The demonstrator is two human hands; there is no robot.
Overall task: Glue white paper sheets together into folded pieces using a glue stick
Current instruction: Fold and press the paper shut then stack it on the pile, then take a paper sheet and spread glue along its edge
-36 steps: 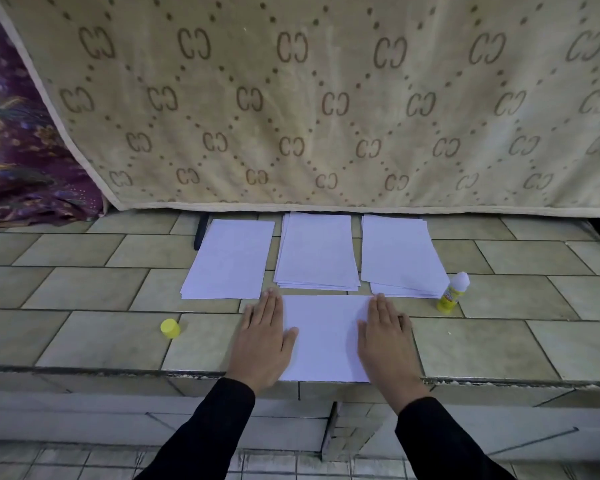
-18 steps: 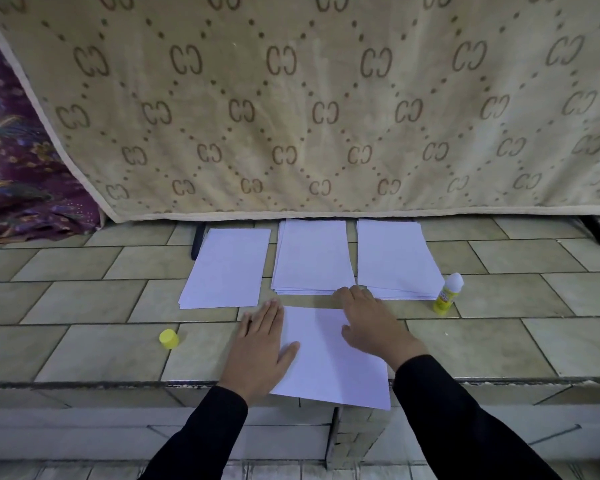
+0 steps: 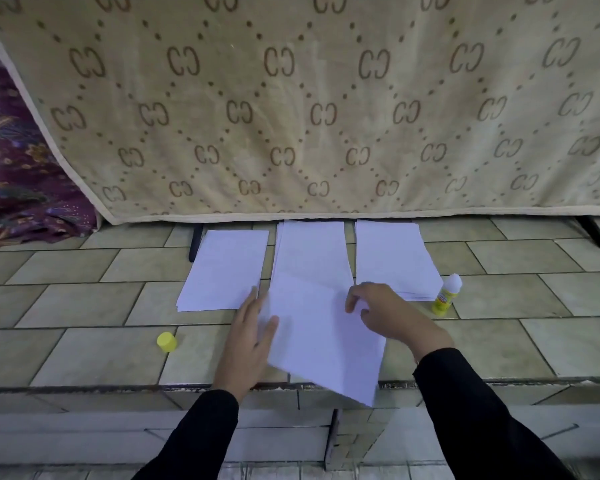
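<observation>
A white paper sheet [image 3: 321, 337] lies skewed near the front of the tiled ledge [image 3: 84, 351], its lower right corner hanging past the edge. My left hand [image 3: 248, 344] holds the sheet's left edge, thumb on top and fingers straight along it. My right hand [image 3: 387, 315] pinches the sheet's upper right edge with curled fingers. An uncapped yellow glue stick [image 3: 447, 297] stands upright just right of my right hand. Its yellow cap [image 3: 166, 341] lies on the tiles left of my left hand.
Three piles of white paper lie in a row behind the sheet: left pile [image 3: 222, 268], middle pile [image 3: 309, 251], right pile [image 3: 392, 258]. A beige patterned cloth [image 3: 291, 116] hangs at the back, a purple fabric [image 3: 18, 188] at far left. The ledge drops off at its front edge [image 3: 118, 388].
Both hands lay flat on the sheet before. My right hand moved to its top edge and took hold, and the sheet has swung clockwise and shifted toward the middle pile.
</observation>
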